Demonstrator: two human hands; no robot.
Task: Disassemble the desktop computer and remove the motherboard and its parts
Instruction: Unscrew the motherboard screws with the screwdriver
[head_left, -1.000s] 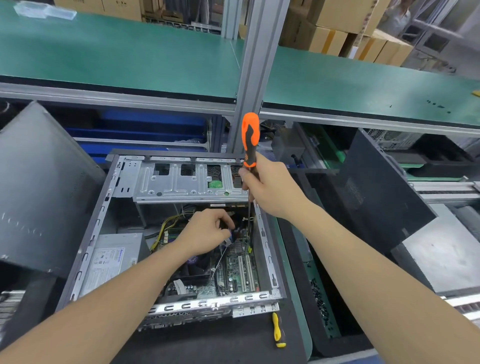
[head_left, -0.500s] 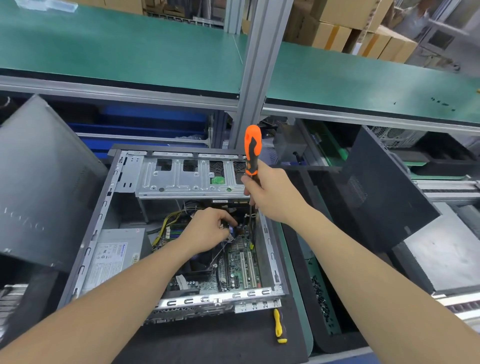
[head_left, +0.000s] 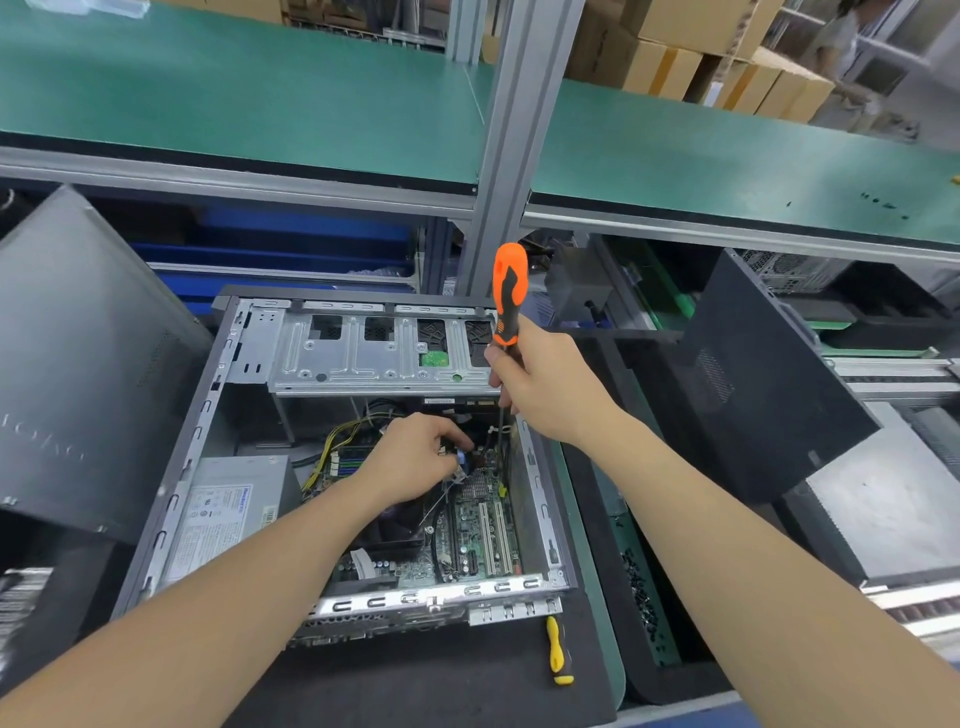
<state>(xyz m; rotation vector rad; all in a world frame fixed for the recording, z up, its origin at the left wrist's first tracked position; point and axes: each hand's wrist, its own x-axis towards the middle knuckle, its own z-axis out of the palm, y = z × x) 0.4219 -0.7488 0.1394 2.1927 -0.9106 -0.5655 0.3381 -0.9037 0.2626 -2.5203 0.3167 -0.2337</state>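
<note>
An orange screwdriver is gripped upright in the right hand, with the fingers closed round the lower end of its handle. Its shaft is pointed down into the open computer case, beside the right wall. The left hand is held inside the case, fingers curled at a blue plug; whether the plug is pinched cannot be told. The motherboard is seen on the case floor, under both hands. A yellow screwdriver is laid on the black mat just in front of the case.
</note>
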